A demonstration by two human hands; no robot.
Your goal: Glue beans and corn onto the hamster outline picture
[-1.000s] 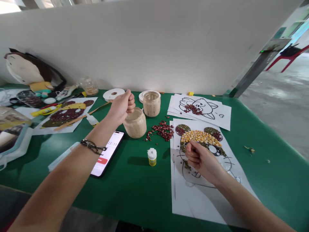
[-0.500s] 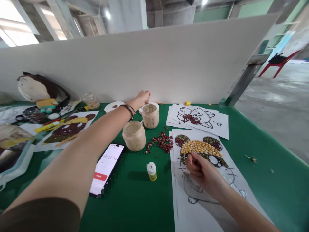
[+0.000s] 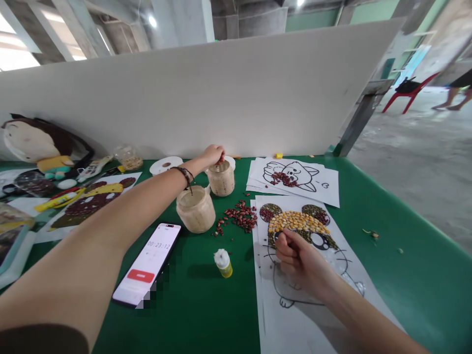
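Observation:
My left hand [image 3: 215,154] reaches far forward to the rear glass jar [image 3: 222,182]. Its fingertips are pinched together at the mouth of that jar, and what they hold is hidden. Closed in a loose fist, my right hand [image 3: 302,260] rests over a bear-like drawing [image 3: 287,324] on white paper; anything inside the fist is out of sight. Yellow corn kernels [image 3: 297,222] cover the drawing's forehead, with green and dark red beans on the ears. A second, wider jar [image 3: 196,216] stands in front of the first. Loose red beans [image 3: 241,216] lie beside the jars.
A small white-capped glue bottle [image 3: 223,263] stands near the paper. A phone [image 3: 149,263] showing a timer lies left of it. Another drawing [image 3: 295,174] with red beans sits at the back. Leftward are a plush doll [image 3: 33,142] and a bean picture [image 3: 92,201]. A white board [image 3: 206,103] borders the table.
My left hand has come down from above the rear jar to its mouth. My right hand remains closed over the drawing. The whole view has shifted slightly.

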